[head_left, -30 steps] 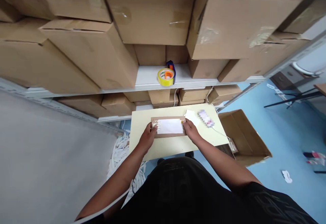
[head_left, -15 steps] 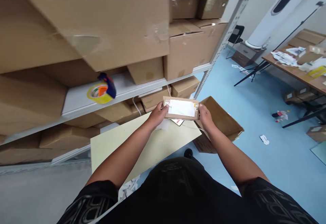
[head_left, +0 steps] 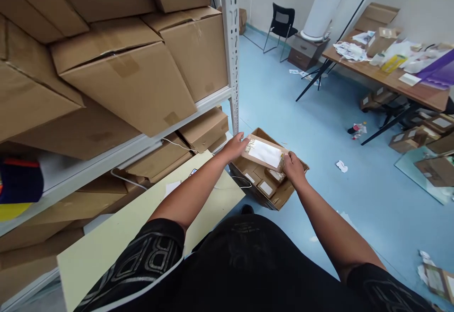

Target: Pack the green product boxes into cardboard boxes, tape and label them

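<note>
We see, at left, a metal shelving unit (head_left: 230, 56) stacked with large cardboard cartons (head_left: 142, 80); beneath it runs the pale yellow worktop (head_left: 117, 236), and at far right a wooden table (head_left: 400, 82) strewn with papers stands on the blue floor (head_left: 319, 127). An open cardboard box (head_left: 264, 186) sits on the floor just past the worktop's end, with several small labelled parcels inside. We note the change: a second ago the flat brown parcel with a white label (head_left: 265, 153) lay on the worktop between both hands; the view has since swung right, and the parcel is now lifted clear and held in the air directly above the open box. The left hand (head_left: 236, 145) grips its far end, fingers curled over the edge; the right hand (head_left: 292, 168) pinches the near end between thumb and fingers. We judge that the parcel has left the worktop and is poised over the box.
</note>
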A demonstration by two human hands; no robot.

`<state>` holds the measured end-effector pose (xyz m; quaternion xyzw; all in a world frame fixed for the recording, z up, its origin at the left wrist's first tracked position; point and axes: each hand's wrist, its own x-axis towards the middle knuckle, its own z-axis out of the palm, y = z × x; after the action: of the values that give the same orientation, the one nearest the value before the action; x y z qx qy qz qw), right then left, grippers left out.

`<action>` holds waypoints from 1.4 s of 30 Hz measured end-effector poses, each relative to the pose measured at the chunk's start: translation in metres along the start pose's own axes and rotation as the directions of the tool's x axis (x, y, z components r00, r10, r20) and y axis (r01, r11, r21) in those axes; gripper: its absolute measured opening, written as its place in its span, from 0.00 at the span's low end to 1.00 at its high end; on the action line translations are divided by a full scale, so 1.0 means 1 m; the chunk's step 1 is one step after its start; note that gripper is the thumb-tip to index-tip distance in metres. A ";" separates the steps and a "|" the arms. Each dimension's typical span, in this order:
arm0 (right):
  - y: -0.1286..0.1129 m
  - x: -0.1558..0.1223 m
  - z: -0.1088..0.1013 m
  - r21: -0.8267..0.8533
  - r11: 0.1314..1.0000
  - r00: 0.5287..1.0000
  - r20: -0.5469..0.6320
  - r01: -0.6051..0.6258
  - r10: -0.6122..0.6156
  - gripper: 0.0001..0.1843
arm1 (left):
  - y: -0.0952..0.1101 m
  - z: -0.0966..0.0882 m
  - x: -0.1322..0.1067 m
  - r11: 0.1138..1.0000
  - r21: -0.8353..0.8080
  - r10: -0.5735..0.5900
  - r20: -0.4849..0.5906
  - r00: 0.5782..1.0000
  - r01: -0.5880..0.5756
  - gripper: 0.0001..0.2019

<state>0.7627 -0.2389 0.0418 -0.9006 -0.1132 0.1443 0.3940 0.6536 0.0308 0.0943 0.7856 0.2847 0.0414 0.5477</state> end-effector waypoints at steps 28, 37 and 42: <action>-0.125 -0.081 0.297 -0.271 0.441 0.412 0.873 0.855 -0.262 0.24 | -0.291 -0.118 -0.368 0.786 -0.392 -0.617 -0.451 0.645 0.479 0.17; -0.127 -0.083 0.339 -0.285 0.320 0.368 0.900 0.903 -0.236 0.27 | -0.290 -0.103 -0.390 0.772 -0.362 -0.635 -0.493 0.595 0.523 0.14; -0.122 -0.072 0.345 -0.228 0.274 0.296 0.926 0.934 -0.237 0.28 | -0.278 -0.066 -0.385 0.734 -0.434 -0.676 -0.535 0.506 0.522 0.13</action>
<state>0.5643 0.0530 -0.0793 -0.6754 -0.6860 0.2525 -0.0972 0.1958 -0.0375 -0.0309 0.5030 0.7083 0.1548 0.4704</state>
